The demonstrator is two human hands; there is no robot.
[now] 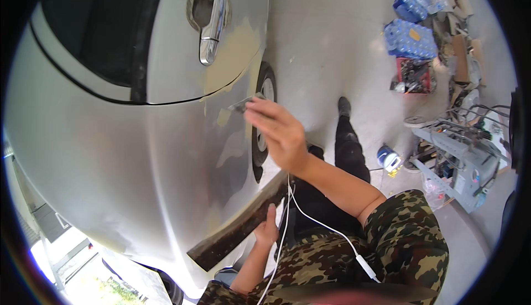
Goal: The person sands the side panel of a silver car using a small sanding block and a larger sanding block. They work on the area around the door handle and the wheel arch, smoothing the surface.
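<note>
My right hand (281,136) is raised with its fingers closed on a thin metal putty scraper (241,105), whose blade is at the silver car's body panel (182,155), just below the door seam. I cannot tell whether the blade touches the paint. Pale yellow filler (235,56) covers part of the door below the chrome door handle (213,23), and smaller patches lie on the panel. Lower down, my left hand (267,230) grips a long dark board (238,230), thumb on top, held slantwise close to the car. The other fingers are mostly hidden under the board.
A car wheel (267,89) stands beyond my right hand. On the floor at right are bottle packs (409,39), a red crate (416,76), a blue and white container (389,158) and a grey metal machine (459,161) with cables. A white cord (326,225) hangs across my front.
</note>
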